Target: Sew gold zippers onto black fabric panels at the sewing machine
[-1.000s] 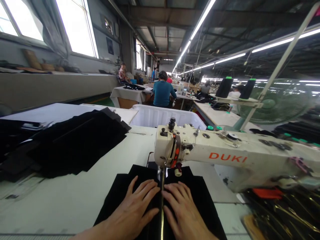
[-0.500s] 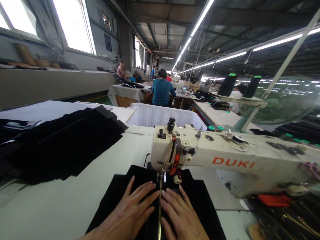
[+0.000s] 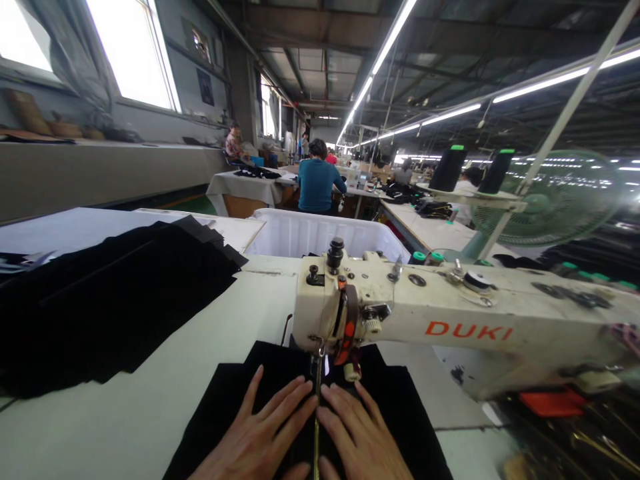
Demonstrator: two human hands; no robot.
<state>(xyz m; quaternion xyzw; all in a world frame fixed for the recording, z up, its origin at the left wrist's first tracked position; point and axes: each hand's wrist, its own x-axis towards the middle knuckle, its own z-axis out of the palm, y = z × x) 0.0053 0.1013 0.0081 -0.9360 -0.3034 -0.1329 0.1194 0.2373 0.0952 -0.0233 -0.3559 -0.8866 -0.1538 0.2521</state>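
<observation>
My left hand [image 3: 265,427] lies flat with fingers spread on a black fabric piece [image 3: 213,413], left of a gold zipper strip [image 3: 317,433]. Flat on the same fabric, to the right of the strip, is my right hand [image 3: 357,427], its fingers stretched out. Both sets of fingertips are close to the strip, just in front of the needle area. A cream sewing machine [image 3: 395,300] marked DUKI stands over the fabric's far part. The strip runs up under its presser foot [image 3: 321,360], whose details are too dark to make out.
A stack of black fabric pieces [image 3: 115,300] lies on the white table [image 3: 165,407] at left. Behind the machine stands a white plastic bin [image 3: 280,233]. Black thread cones [image 3: 449,169] and a green fan [image 3: 555,197] are at right. A person in blue [image 3: 319,181] sits farther ahead.
The view has shifted slightly, so the machine and background sit a little farther left. Both hands stay flat on the fabric beside the strip, a little lower in the picture.
</observation>
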